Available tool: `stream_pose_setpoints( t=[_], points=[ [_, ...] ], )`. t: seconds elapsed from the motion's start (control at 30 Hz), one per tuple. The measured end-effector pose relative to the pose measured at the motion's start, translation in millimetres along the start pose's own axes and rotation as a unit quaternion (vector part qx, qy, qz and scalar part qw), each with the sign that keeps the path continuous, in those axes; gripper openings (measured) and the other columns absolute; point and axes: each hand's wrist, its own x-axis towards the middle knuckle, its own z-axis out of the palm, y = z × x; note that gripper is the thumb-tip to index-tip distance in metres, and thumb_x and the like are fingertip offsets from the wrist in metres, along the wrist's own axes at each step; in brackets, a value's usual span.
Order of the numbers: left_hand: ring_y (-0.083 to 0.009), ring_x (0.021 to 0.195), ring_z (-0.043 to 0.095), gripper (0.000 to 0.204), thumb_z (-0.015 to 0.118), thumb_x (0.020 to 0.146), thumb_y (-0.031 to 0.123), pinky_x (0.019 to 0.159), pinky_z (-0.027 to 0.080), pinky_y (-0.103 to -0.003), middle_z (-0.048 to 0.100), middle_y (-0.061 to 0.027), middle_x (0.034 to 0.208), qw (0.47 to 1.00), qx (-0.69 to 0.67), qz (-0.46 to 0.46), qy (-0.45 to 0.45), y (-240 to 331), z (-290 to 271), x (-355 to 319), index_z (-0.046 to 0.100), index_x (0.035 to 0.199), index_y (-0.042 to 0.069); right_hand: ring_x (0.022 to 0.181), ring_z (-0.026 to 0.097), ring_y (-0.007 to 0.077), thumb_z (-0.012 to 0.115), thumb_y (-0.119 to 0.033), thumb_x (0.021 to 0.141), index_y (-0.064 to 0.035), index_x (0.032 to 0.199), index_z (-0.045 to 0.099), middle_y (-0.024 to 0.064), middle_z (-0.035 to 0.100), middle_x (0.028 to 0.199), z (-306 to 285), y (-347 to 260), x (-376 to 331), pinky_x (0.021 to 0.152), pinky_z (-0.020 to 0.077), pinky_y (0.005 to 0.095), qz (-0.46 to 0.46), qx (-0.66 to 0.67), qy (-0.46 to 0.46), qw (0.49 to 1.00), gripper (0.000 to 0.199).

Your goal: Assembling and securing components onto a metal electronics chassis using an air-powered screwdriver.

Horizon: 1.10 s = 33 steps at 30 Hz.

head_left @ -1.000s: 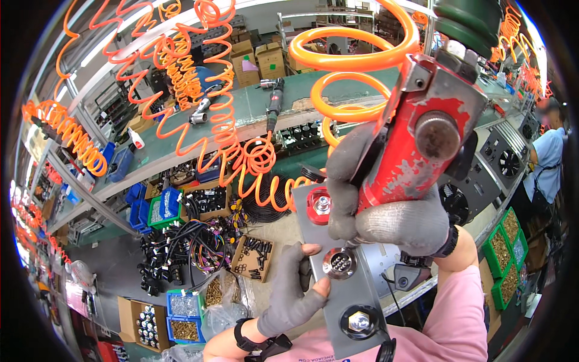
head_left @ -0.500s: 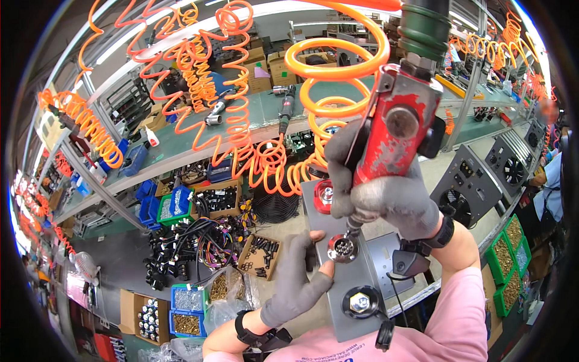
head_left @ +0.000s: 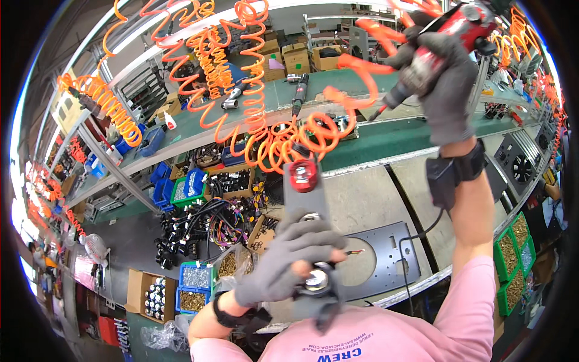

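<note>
While my right hand (head_left: 445, 77) curls round the red driver (head_left: 465, 27), clear of the grey panel (head_left: 307, 202), my left hand (head_left: 292, 262) drapes over that, probably steadying it; can't tell if fingers pinch.

Worn items, as I view them remotely: a grey knit glove covers the left hand (head_left: 289, 258), leaving some fingertips bare; another covers the right hand (head_left: 449, 78). Black wrist straps (head_left: 473, 163); on the right, I note a boxy black module (head_left: 436, 181) with dark cable (head_left: 427, 233). Pink short-sleeved shirt (head_left: 410, 335), blue lettering (head_left: 339, 355).
</note>
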Motion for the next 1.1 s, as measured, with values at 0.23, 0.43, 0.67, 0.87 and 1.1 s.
stream_pose_setpoints(
  t=[0.23, 0.43, 0.67, 0.87, 1.1],
  points=[
    [-0.0263, 0.126, 0.03, 0.066, 0.056, 0.081, 0.043, 0.103, 0.02, -0.034, 0.033, -0.0179, 0.134, 0.901, -0.183, -0.363, 0.151, 46, -50, -65, 0.037, 0.128, 0.001, 0.066, 0.06, 0.0257, 0.053, -0.014, 0.077, 0.0035, 0.097, 0.052, 0.0135, 0.058, 0.085, -76, -43, -17, 0.062, 0.0524, 0.0387, -0.001, 0.063, 0.027, 0.998, 0.027],
    [-0.0179, 0.116, 0.039, 0.081, 0.065, 0.077, 0.036, 0.094, 0.033, -0.03, 0.038, -0.0167, 0.129, 0.818, -0.107, -0.565, 0.006, 79, -95, -105, 0.023, 0.135, -0.003, 0.057, 0.051, 0.0127, 0.056, -0.022, 0.076, 0.0041, 0.12, 0.039, 0.0062, 0.047, 0.084, -72, -65, -100, 0.048, 0.0414, 0.0284, 0.116, 0.029, -0.018, 0.993, 0.054],
    [-0.0142, 0.085, 0.053, 0.09, 0.068, 0.071, 0.012, 0.072, 0.046, -0.026, 0.051, -0.0103, 0.105, 0.764, -0.128, -0.632, 0.026, 30, -90, -124, 0.009, 0.139, 0.007, 0.033, 0.043, 0.0108, 0.065, -0.018, 0.076, 0.0018, 0.127, 0.027, 0.0049, 0.041, 0.074, -103, -111, -177, 0.028, 0.0376, 0.0238, 0.134, 0.087, 0.002, 0.987, 0.067],
    [-0.0114, 0.076, 0.055, 0.073, 0.06, 0.07, 0.004, 0.066, 0.047, -0.025, 0.055, -0.0067, 0.097, 0.788, -0.16, -0.584, -0.109, -40, -60, -119, 0.022, 0.133, 0.003, 0.038, 0.046, 0.0119, 0.064, -0.02, 0.078, -0.0021, 0.135, 0.019, 0.0043, 0.041, 0.073, -104, -160, -236, 0.031, 0.0408, 0.026, 0.152, 0.024, 0.057, 0.986, 0.075],
    [-0.0111, 0.079, 0.054, 0.056, 0.06, 0.069, 0.006, 0.07, 0.045, -0.026, 0.055, -0.0051, 0.094, 0.844, -0.225, -0.472, -0.115, -196, 17, -98, 0.038, 0.12, 0.002, 0.039, 0.047, 0.02, 0.06, -0.009, 0.074, -0.0071, 0.131, 0.027, 0.0071, 0.046, 0.06, -41, -147, -295, 0.039, 0.0444, 0.0363, 0.173, 0.005, 0.11, 0.979, 0.067]
  ],
)
